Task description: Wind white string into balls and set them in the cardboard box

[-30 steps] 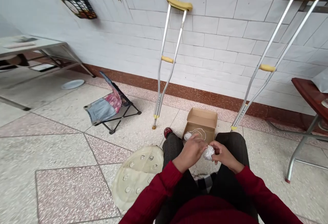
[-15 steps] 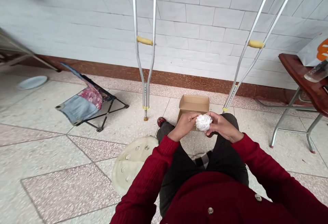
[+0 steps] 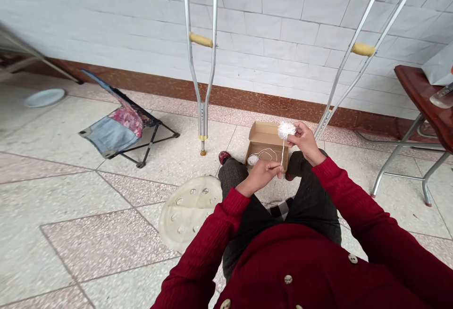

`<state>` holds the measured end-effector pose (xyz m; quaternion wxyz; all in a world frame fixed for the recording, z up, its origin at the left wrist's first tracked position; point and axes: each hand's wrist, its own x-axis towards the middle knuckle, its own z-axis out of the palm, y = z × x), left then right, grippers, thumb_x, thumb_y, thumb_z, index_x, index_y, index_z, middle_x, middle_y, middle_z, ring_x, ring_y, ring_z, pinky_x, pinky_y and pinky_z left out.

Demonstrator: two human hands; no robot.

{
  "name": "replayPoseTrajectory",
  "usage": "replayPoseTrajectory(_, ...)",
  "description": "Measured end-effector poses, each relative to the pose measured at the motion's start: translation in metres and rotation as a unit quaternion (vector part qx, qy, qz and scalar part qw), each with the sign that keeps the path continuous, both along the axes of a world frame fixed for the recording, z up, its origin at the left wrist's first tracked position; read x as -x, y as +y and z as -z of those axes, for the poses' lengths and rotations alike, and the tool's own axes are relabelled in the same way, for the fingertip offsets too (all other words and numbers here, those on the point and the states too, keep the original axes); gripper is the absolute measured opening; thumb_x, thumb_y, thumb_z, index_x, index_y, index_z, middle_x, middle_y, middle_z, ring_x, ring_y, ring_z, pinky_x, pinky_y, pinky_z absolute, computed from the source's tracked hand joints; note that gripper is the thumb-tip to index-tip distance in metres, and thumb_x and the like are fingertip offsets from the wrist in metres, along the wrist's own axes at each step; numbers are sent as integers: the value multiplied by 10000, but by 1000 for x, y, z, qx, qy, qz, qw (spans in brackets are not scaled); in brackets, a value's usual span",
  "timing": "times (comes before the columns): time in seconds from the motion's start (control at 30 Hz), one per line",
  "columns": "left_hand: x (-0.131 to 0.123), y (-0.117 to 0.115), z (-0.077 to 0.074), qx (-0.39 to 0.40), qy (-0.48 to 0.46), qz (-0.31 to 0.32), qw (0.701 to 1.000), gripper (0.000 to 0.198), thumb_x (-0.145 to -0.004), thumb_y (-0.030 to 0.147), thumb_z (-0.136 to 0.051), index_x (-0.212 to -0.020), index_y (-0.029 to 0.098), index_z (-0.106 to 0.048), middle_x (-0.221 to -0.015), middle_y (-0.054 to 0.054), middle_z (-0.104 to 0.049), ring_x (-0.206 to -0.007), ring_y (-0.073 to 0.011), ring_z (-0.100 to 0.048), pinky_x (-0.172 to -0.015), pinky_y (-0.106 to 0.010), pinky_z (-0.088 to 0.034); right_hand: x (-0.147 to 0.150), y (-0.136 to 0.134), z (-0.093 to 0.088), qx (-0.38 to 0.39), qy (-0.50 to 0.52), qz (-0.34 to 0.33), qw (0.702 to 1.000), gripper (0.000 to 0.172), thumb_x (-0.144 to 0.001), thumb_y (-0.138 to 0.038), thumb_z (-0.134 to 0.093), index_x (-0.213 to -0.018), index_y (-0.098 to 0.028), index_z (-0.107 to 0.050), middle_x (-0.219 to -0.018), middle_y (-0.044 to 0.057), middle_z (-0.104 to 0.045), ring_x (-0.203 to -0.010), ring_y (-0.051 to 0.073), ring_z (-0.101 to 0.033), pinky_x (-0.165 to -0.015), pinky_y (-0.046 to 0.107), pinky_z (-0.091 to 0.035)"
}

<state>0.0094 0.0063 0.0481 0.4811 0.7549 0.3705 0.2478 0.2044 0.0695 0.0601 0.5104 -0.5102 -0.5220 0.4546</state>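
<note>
My right hand is closed on a fluffy white yarn pom-pom, held raised over the cardboard box. A white strand or thin stem runs down from the pom-pom. Its lower end is pinched between the fingertips of my left hand. Below, the open cardboard box sits on the floor between my feet. Inside it, partly covered by my left hand, are a small ball of white yarn and a loose loop of the same yarn.
Two crutches lean on the tiled wall. A folding stool stands to the left, with a pale plate farther off. A round perforated mat lies by my left leg. At right stands a brown table with metal legs.
Both hands were together around the bunched white yarn. Now my right hand has lifted the pom-pom up and away, my left hand sits lower, and the strand shows between them.
</note>
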Motion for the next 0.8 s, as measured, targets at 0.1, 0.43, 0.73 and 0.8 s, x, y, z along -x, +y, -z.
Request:
replayPoseTrajectory(0.1,8,0,-8,-13,22,10,1000,352,-933,320,-467,-706,153,-678,-682,3,-640,-641,-120,-536,-639,-230,-389,-3,-4,27,-16,-125,1,992,398,-605,-205,-689,-966,-217,-521,-789,-32,-577,-612,113,-541,-510,225,-458)
replayPoseTrajectory(0.43,14,33,-5,-118,-9,-32,992,266,-902,298,-513,-765,166,-699,-782,-20,-689,-785,-162,-601,-815,-281,-446,9,-87,16,160,112,-258,946,427,-667,-250,-771,-1037,-196,-566,-831,12,-670,-713,167,-669,-562,256,-540)
replayPoseTrajectory(0.73,-13,8,15,4,-44,-43,998,375,-929,350,-465,-706,142,-684,-720,-11,-685,-711,-138,-605,-733,-244,-451,-2,-57,-25,66,141,-118,981,366,-672,-297,-771,-956,-191,-565,-769,-2,-655,-615,132,-629,-500,230,-487)
replayPoseTrajectory(0.8,-14,-2,14,19,-43,-26,999,386,-945,367,-452,-724,152,-684,-770,-18,-704,-764,-142,-624,-780,-249,-451,-2,-43,-22,46,113,-75,990,355,-651,-280,-760,-926,-199,-550,-749,-17,-642,-567,116,-589,-460,219,-451)
